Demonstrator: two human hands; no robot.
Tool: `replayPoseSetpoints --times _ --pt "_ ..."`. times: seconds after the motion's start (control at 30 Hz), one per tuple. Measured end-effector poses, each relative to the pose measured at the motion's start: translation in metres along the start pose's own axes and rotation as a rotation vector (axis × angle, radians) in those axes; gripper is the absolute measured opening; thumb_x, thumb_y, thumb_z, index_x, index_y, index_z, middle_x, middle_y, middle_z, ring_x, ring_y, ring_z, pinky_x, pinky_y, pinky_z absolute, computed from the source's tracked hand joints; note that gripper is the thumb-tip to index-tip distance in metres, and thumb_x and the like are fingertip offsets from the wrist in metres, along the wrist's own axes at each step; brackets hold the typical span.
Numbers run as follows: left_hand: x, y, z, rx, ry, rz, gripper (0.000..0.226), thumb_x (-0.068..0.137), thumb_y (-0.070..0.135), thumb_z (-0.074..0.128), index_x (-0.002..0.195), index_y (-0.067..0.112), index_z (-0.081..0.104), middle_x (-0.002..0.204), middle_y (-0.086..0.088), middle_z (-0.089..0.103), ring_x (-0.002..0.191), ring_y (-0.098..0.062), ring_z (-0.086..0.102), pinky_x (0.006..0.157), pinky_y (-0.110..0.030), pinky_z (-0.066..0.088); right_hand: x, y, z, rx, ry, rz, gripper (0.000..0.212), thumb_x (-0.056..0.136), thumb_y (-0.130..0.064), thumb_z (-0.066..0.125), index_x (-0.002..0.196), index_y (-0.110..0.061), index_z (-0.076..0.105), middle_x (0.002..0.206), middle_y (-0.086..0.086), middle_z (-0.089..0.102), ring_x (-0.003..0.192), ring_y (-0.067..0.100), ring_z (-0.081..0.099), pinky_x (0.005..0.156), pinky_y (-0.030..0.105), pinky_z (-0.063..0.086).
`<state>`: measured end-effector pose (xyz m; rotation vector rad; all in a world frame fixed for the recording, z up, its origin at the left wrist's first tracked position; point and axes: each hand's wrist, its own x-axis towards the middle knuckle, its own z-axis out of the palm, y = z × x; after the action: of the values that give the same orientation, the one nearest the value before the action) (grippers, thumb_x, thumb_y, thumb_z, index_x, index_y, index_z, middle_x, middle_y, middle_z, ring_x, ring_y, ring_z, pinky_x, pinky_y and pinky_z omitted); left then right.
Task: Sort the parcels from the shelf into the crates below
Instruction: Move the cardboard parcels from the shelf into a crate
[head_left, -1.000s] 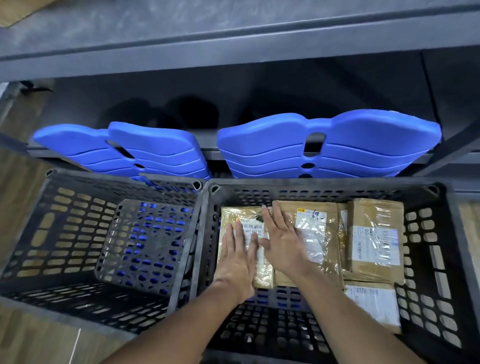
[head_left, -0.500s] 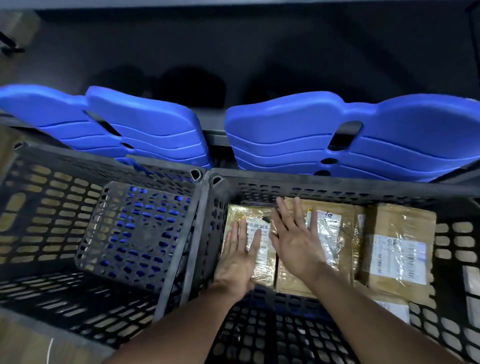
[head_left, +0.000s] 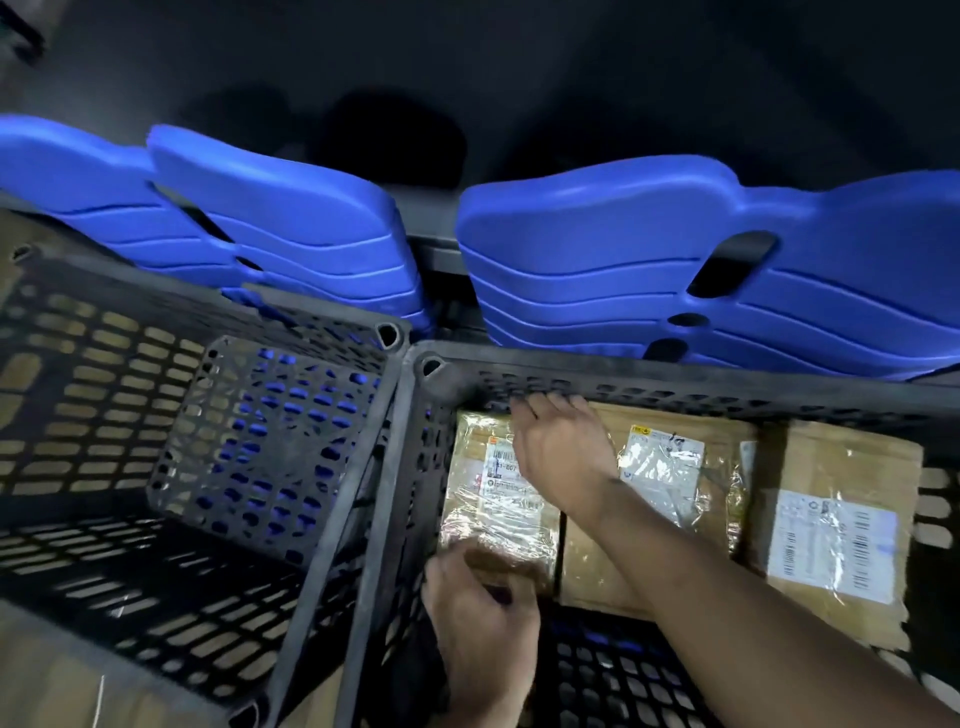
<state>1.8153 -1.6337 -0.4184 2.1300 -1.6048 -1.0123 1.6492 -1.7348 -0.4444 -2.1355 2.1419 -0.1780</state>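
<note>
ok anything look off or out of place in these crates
A loose black lattice panel leans tilted inside the left crate rather than lying flat, so it looks out of place. Nothing else stands out: the left hand and right hand grip the ends of the leftmost parcel in the right crate.

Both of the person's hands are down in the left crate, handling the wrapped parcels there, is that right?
Not the left one. The head view shows the left hand and right hand both down in the right crate, handling the wrapped parcels there; the left crate has no hand in it.
</note>
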Motion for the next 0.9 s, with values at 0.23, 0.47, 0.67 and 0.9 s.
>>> replayPoseSetpoints --times 0.23,0.47,0.67,0.9 --pt "0.033 0.007 -0.001 -1.093 -0.384 -1.097 0.064 0.098 0.059 0.055 0.141 0.011 0.056 0.129 -0.025 0.065 0.115 -0.044 0.063 0.093 -0.061 0.054 -0.014 0.018 0.025 0.120 0.172 -0.078 0.027 0.091 -0.011 0.053 0.105 -0.009 0.076 0.099 0.006 0.074 0.092 0.027 0.065 0.093 0.039 0.051" --pt "0.047 0.015 -0.008 -1.227 -0.405 -1.005 0.063 0.100 0.058 0.053 0.139 0.009 0.061 0.130 -0.028 0.068 0.126 -0.048 0.060 0.108 -0.072 0.042 -0.015 0.022 0.025 0.192 0.190 -0.061 0.031 0.094 -0.016 0.060 0.119 -0.007 0.075 0.118 0.007 0.074 0.104 0.029 0.068 0.100 0.042 0.051" --pt "0.067 0.026 -0.006 -1.240 -0.421 -0.972 0.061 0.103 0.059 0.046 0.137 0.012 0.064 0.130 -0.024 0.069 0.126 -0.045 0.061 0.110 -0.071 0.040 -0.010 0.027 0.014 0.224 0.183 -0.013 0.046 0.095 -0.030 0.059 0.130 -0.001 0.067 0.130 0.015 0.068 0.117 0.035 0.063 0.104 0.049 0.047" --pt "0.074 0.015 -0.001 -1.199 -0.374 -1.044 0.065 0.094 0.058 0.063 0.146 0.020 0.056 0.147 -0.024 0.055 0.138 -0.049 0.048 0.109 -0.080 0.031 -0.012 0.022 0.007 0.186 0.090 0.002 0.054 0.092 -0.036 0.065 0.131 0.001 0.065 0.130 0.019 0.066 0.120 0.036 0.062 0.102 0.050 0.047"
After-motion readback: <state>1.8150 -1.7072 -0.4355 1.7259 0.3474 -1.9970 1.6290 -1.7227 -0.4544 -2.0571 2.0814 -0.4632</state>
